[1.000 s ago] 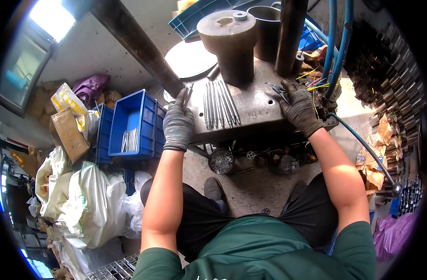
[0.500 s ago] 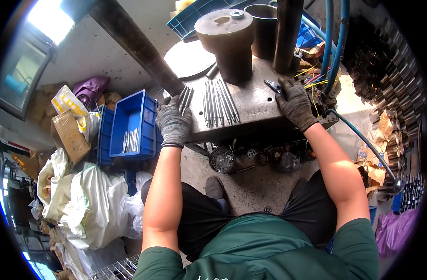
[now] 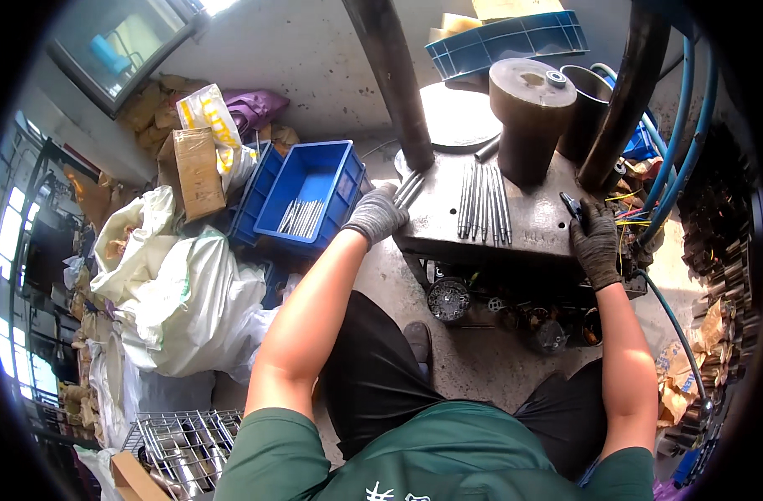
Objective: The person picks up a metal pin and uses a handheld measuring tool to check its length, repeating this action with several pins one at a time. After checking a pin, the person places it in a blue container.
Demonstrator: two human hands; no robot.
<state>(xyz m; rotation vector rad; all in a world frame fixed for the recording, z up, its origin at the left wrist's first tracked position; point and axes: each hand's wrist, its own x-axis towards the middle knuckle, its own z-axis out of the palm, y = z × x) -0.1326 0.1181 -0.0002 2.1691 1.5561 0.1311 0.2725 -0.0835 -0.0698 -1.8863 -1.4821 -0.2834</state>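
Note:
My left hand (image 3: 376, 216), in a grey knit glove, is closed around several slim metal rods (image 3: 409, 190) at the table's left edge. More such rods (image 3: 483, 204) lie side by side on the metal table (image 3: 528, 230), pointing toward me. On the table's right side, my right hand (image 3: 597, 244), in a darker, soiled glove, curls around a small metal tool (image 3: 570, 204). Only the tool's shiny end shows past the fingers, so its kind is unclear. Beside my left hand, a blue bin (image 3: 331, 159) holds a bundle of similar rods (image 3: 300, 218).
A thick steel cylinder (image 3: 528, 125) with a small bearing (image 3: 556, 78) on top rises from the table between dark posts (image 3: 390, 79). Blue hoses (image 3: 690, 125) hang at right. White sacks (image 3: 185, 301) and a cardboard box (image 3: 194, 171) stand at left, a wire basket (image 3: 185, 442) below.
The view has turned left, so the table appears farther right. My left hand and its rods have shifted left toward the blue bin. My right hand stays by the tool.

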